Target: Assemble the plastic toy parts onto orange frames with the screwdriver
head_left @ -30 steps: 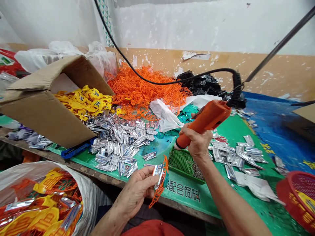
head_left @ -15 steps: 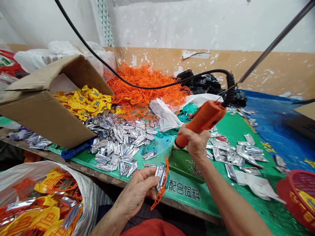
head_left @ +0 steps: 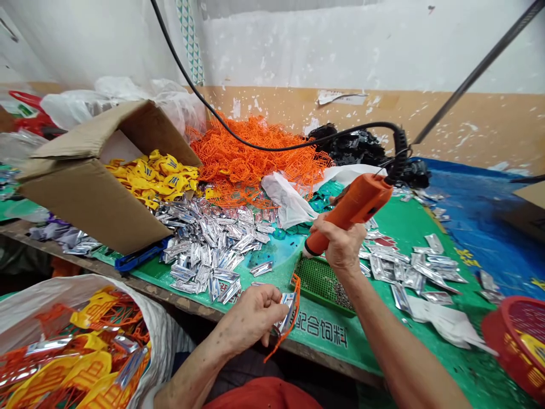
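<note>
My right hand [head_left: 344, 243] is wrapped round an orange electric screwdriver [head_left: 360, 199], whose tip points down and left above the green mesh tray [head_left: 315, 277]. Small metal screws [head_left: 340, 295] lie at the tray's right end. Over the table's front edge, my left hand [head_left: 253, 318] pinches a small assembled plastic part [head_left: 288, 309] with a shiny silver face. Along its right side runs a thin orange frame [head_left: 297, 307]. Fingers hide part of this piece. Beyond the left hand spreads a heap of silver plastic pieces [head_left: 208, 241].
A tilted cardboard box [head_left: 85, 201] spills yellow pieces [head_left: 159, 173]. Orange frames [head_left: 259, 147] and black parts [head_left: 361, 145] are piled behind. At lower left stands a white sack [head_left: 159, 324] of parts; a red basket [head_left: 506, 335] is at right. The screwdriver's black cable [head_left: 272, 149] arches overhead.
My left hand has shifted slightly right, and the part has turned a little in its fingers. The right hand holds the screwdriver nearly still. The view has swung slightly left.
</note>
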A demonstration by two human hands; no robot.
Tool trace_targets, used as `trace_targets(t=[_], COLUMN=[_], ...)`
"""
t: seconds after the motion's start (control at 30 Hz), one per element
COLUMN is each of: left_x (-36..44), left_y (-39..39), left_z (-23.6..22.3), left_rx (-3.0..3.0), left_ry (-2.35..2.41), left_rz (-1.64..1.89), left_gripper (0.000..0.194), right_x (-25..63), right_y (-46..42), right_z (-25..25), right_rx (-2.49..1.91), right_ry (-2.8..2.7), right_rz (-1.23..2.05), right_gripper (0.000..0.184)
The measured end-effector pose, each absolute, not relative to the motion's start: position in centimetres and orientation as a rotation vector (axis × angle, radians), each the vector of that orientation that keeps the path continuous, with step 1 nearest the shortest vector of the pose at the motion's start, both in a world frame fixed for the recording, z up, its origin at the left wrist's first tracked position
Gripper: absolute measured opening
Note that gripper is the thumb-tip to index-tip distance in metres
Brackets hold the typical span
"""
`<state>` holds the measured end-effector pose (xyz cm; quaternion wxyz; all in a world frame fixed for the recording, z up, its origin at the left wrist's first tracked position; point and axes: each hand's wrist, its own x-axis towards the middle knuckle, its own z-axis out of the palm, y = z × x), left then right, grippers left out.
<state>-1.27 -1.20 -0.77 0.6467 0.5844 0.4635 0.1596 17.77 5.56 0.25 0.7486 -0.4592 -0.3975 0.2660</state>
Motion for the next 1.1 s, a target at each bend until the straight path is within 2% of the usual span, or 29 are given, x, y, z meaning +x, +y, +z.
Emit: trace_targets(t=[0.17, 0.3, 0.5, 0.73, 1.0, 1.1], left_x=[-1.4, -1.6, -1.4, -1.0, -0.9, -0.9], left_y=[-0.5, -0.2, 0.2, 0.3, 0.2, 0.1], left_z=[-0.9, -1.0, -1.0, -2.3, -2.1, -2.1], left_rx=[1.487, 1.503, 1.518, 1.525, 1.484, 1.460], left_ry=[1.138, 1.127, 1.089, 1.041, 1.048, 1.028], left_rz=[0.307, 0.294, 0.287, 0.297, 0.322, 0.326], left_gripper=[0.024, 0.023, 0.020, 0.021, 0.013, 0.014], right_x=[18.3, 18.2, 16.9, 15.1, 13.9, 13.7], right_y=[4.9, 2.6, -2.0, -4.5, -4.9, -4.8], right_z=[2.3, 5.0, 7.6, 7.2, 6.5, 6.4], right_rx=[-0.904, -0.801, -0.671, -0.544, -0.589, -0.611], right_ry=[-0.851, -0.820, -0.904, -0.956, -0.926, -0.939], right_rz=[0.611, 0.689, 0.868, 1.071, 1.078, 1.078], right_gripper=[0.016, 0.034, 0.021, 0.024, 0.033, 0.043])
